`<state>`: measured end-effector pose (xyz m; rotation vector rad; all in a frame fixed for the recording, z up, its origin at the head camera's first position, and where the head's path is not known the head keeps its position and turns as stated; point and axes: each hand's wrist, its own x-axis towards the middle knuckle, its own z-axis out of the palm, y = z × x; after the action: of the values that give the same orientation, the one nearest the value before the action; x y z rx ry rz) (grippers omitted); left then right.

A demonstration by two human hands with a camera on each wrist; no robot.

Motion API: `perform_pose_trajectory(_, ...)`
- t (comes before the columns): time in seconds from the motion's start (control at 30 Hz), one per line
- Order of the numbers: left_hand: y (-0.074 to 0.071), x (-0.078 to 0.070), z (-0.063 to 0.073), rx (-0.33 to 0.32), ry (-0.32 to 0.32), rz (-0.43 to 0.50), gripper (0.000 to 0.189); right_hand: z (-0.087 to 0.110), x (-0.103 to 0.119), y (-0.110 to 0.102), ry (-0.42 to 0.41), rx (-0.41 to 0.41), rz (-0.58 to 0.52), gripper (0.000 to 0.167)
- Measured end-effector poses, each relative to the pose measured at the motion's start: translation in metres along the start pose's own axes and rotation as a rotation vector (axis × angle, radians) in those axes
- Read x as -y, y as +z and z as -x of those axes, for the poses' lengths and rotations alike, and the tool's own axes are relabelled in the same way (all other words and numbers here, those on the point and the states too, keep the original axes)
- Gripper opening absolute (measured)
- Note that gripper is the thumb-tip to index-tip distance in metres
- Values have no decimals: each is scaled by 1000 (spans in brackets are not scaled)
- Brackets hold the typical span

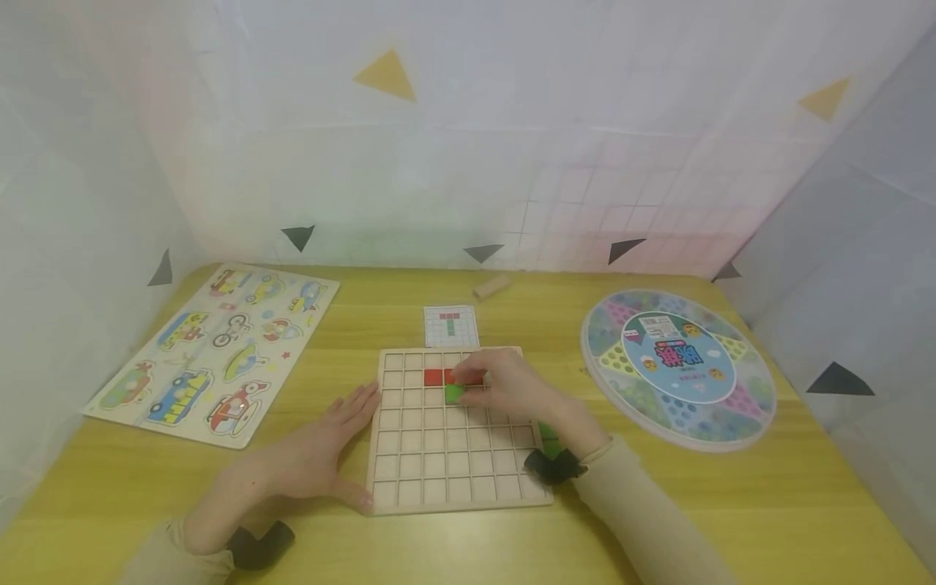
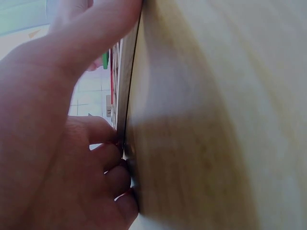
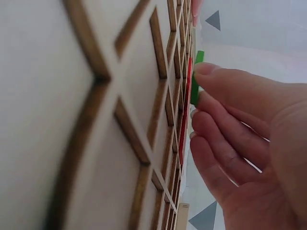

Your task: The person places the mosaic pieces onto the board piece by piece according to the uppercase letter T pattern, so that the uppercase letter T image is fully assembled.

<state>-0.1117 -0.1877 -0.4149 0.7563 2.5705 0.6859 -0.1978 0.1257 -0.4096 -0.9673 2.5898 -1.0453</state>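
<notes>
A wooden grid board (image 1: 437, 467) lies in front of me, with red square tiles (image 1: 434, 378) in a row of its cells near the far side. Between thumb and fingertips, my right hand (image 1: 522, 390) pinches a green square tile (image 1: 454, 395) over the board, just on the near side of the red row. The right wrist view shows this green tile (image 3: 195, 86) apart from the board surface. My left hand (image 1: 314, 447) rests along the board's left edge, its thumb at the near corner and fingertips farther up. Part of the red row is behind my right hand.
Behind the board lies a pattern card (image 1: 449, 333) with a red and green T figure. A small wooden block (image 1: 491, 286) is farther back. More green tiles (image 1: 550, 443) sit right of the board. A vehicle puzzle (image 1: 278, 382) lies left, a round game box (image 1: 680, 370) right.
</notes>
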Motion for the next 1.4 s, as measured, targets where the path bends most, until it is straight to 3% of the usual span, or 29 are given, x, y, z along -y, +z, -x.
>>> perform_pose_trajectory(0.43,-1,-1,0,-4,3,-5,138,-1,-3,4,-45,-4,38,28)
perform_pose_trajectory(1.4,-1,-2,0,1,-10,10,138,-1,-5,5,-49,-20,43,27)
